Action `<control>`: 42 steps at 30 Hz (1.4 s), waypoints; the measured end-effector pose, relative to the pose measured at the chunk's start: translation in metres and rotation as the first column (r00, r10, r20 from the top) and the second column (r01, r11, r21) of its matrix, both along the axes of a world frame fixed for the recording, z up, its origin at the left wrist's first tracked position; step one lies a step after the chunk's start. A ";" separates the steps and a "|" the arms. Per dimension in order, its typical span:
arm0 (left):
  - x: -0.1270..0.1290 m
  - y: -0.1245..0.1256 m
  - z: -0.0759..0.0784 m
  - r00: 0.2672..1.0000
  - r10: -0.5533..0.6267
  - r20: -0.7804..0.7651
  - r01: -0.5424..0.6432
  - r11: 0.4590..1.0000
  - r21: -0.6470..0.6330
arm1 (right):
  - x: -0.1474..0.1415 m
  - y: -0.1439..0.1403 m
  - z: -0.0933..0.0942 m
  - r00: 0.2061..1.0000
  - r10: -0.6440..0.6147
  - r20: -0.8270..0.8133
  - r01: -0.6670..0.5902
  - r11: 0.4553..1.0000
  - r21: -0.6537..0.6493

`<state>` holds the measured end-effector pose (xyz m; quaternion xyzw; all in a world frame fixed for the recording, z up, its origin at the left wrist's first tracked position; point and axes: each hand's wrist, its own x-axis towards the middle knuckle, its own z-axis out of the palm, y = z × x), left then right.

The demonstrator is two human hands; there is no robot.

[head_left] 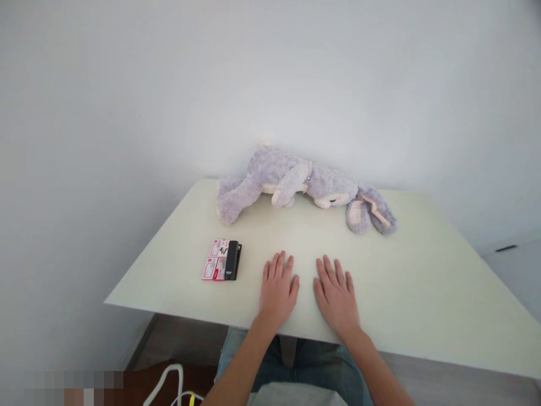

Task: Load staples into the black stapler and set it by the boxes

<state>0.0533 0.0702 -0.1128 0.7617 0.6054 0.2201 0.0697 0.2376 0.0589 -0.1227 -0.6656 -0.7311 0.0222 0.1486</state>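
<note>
Resting flat on the pale table (422, 270), left hand (276, 293) and right hand (337, 299) lie palm-down side by side, fingers spread, holding nothing. Black stapler (232, 260) with red-white pack (216, 260) sits just left of left hand. Grey plush bunny (296, 183) lies on its side beyond, by the wall.

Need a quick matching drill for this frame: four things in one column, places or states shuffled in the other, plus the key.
Things
1. plush rabbit
2. black device
3. left hand
4. right hand

Places or states
A. flat on the table, nearer the card
B. lying on its side at the far edge
C. flat on the table, below the rabbit's head
D. resting on a red and white card

Pairs: 1-B, 2-D, 3-A, 4-C
</note>
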 end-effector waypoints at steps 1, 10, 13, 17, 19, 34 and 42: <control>0.000 0.001 0.000 1.000 -0.003 0.008 0.002 1.000 0.005 | 0.000 0.000 0.001 1.000 0.002 -0.004 -0.002 1.000 -0.003; 0.000 0.003 -0.003 0.995 -0.023 0.096 0.018 0.999 0.050 | 0.000 0.001 0.006 1.000 0.004 0.006 -0.004 1.000 -0.028; -0.001 0.003 -0.004 0.990 -0.032 0.137 0.024 0.998 0.063 | 0.001 0.001 0.006 1.000 0.000 0.002 0.000 1.000 -0.031; -0.013 0.001 0.002 0.976 -0.018 0.219 -0.002 0.996 0.091 | 0.001 0.001 0.007 1.000 -0.003 0.010 0.004 0.999 -0.042; -0.029 -0.002 0.009 0.962 0.061 0.265 -0.095 0.989 0.117 | 0.001 0.002 0.007 1.000 -0.008 0.019 0.009 0.999 -0.045; -0.106 -0.002 0.012 0.763 0.469 0.445 -0.456 0.878 -0.142 | -0.004 0.007 0.006 0.974 -0.029 -0.224 0.017 0.998 -0.054; 0.010 -0.015 -0.008 0.706 0.232 0.669 -0.144 0.972 -0.186 | -0.071 0.040 0.054 0.783 0.112 -0.611 -0.225 0.968 -0.112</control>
